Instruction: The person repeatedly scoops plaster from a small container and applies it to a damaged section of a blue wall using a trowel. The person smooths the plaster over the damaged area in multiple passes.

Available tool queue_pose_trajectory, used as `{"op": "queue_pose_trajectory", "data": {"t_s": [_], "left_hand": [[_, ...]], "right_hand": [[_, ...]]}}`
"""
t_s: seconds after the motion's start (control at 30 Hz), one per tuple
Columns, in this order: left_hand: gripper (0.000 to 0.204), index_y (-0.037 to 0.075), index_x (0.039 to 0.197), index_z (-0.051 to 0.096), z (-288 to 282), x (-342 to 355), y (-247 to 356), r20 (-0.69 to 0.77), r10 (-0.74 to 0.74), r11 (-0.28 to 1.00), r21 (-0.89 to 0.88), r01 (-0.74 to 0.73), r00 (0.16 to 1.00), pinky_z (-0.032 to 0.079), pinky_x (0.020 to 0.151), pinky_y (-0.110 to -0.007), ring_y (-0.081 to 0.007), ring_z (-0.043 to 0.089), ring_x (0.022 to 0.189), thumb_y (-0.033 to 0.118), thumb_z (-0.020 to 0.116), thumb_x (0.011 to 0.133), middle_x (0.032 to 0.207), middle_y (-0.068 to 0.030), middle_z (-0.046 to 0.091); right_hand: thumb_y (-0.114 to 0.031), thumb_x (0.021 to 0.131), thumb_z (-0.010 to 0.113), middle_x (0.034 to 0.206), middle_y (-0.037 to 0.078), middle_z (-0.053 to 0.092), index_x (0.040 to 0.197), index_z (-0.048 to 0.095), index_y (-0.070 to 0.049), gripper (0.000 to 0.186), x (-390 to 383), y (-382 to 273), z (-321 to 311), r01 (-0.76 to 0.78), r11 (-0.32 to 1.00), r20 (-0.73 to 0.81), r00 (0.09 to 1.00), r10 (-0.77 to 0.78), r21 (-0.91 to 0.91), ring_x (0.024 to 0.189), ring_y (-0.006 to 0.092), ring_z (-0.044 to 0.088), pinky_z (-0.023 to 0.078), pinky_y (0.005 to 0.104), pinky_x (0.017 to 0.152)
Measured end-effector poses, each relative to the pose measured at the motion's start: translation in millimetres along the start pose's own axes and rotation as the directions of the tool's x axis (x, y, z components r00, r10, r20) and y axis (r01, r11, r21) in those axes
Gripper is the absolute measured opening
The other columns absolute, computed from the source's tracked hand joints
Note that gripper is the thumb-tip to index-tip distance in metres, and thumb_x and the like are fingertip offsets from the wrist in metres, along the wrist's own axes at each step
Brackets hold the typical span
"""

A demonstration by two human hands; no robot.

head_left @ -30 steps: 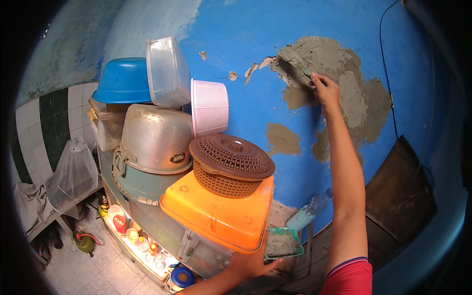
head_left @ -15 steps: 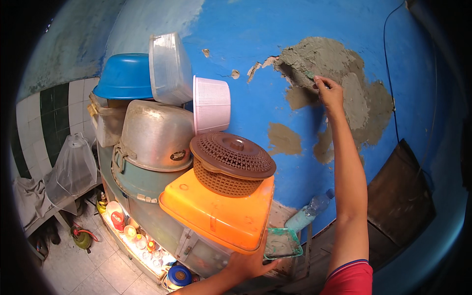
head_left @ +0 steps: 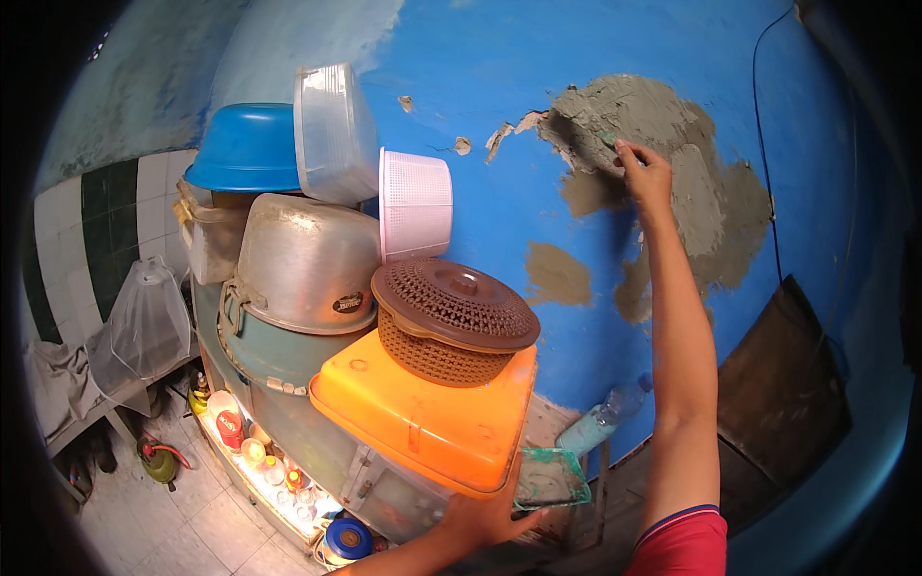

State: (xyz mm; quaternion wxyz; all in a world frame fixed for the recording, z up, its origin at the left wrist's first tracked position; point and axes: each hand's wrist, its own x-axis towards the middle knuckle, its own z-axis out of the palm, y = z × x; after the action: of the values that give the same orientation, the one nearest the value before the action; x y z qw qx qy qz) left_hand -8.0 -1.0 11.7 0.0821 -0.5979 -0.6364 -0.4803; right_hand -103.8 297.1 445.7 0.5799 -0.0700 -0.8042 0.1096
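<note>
With the arm raised, my right hand pinches a small green piece, possibly a plastic scraper, mostly hidden by the fingers. It rests against a rough grey cement patch on the blue wall. Cracked, bare spots run from the patch's left edge. Low down, my left hand grips the side of a see-through green plastic tray with a grey cement smear inside. Some of its fingers are hidden behind the orange lid beside it.
An orange lid bears a brown lidded basket. Left of them are stacked an aluminium pot, a blue basin, a clear tub and a pink basket. A plastic bottle leans by the wall; a dark board stands right.
My right hand stays at the cement patch with the green piece, almost in the same place. The tray in my left hand is tilted slightly differently.
</note>
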Motion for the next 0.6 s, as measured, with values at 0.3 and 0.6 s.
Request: {"op": "queue_pose_trajectory", "data": {"t_s": [0.3, 0.6], "left_hand": [[0.105, -0.016, 0.151, 0.042, -2.4, -0.5, -1.0, -0.027, 0.02, 1.0, 0.018, -0.02, 0.999, 0.037, 0.121, -0.056, -0.0513, 0.044, 0.146, 0.064, 0.071, 0.091, 0.153, -0.0385, 0.045], [0.105, -0.015, 0.151, 0.043, -2.5, 0.9, 1.0, -0.015, 0.019, 1.0, 0.003, -0.019, 1.0, 0.037, 0.121, -0.056, -0.0506, 0.044, 0.146, 0.066, 0.071, 0.09, 0.154, -0.0377, 0.045]], "right_hand": [[-0.042, 0.093, 0.077, 0.082, 0.007, 0.08, 0.099, 0.085, -0.006, 0.037, 2.1, -2.6, -9.3, 0.003, 0.956, -0.07, 0.997, -0.024, -0.294, 0.077, 0.0168, 0.075, 0.055, 0.034, 0.078], [-0.042, 0.092, 0.079, 0.079, 0.005, 0.079, 0.1, 0.085, -0.006, 0.037, 31.0, -12.6, -23.8, -0.109, 0.989, -0.095, 0.99, 0.1, -0.1, 0.072, 0.0134, 0.07, 0.054, 0.0311, 0.075]]}}
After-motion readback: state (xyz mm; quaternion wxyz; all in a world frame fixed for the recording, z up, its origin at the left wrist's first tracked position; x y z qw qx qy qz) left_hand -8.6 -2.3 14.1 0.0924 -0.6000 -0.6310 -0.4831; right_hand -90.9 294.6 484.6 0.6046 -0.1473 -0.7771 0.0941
